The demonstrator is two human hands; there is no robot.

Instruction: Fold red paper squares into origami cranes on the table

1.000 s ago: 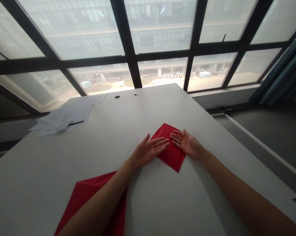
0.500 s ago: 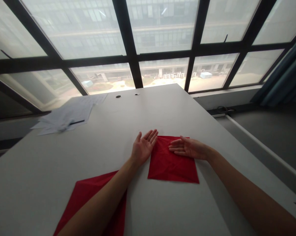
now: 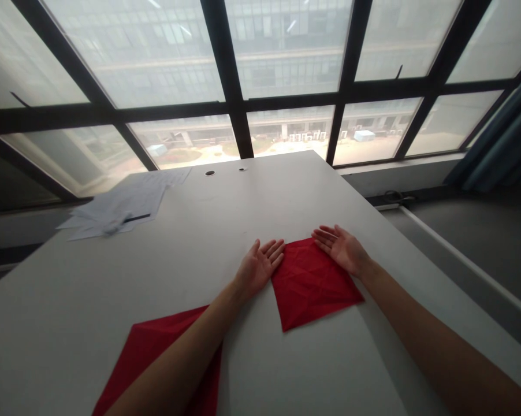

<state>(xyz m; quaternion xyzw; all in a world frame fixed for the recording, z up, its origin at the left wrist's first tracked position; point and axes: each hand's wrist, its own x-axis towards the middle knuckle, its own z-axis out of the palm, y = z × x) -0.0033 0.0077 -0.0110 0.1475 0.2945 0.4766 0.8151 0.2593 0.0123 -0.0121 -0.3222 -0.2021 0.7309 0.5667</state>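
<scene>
A creased red square sheet, paper or thin cloth, lies flat and slightly turned on the white table. At its far left corner is my left hand, fingers stretched out and palm tilted up, its edge against the sheet. My right hand rests along the far right side, fingers extended and overlapping that corner. Neither hand grips anything. Under my left forearm a larger red piece lies on the table, partly hidden by the arm.
On the white table, loose papers with a dark pen lie at the far left. Two round holes are set near the far edge. Large windows stand behind, and a blue curtain hangs at the right.
The red square has turned counterclockwise and shifted slightly right. My right hand has moved from over the sheet to its far right corner. My left hand has come slightly nearer and right.
</scene>
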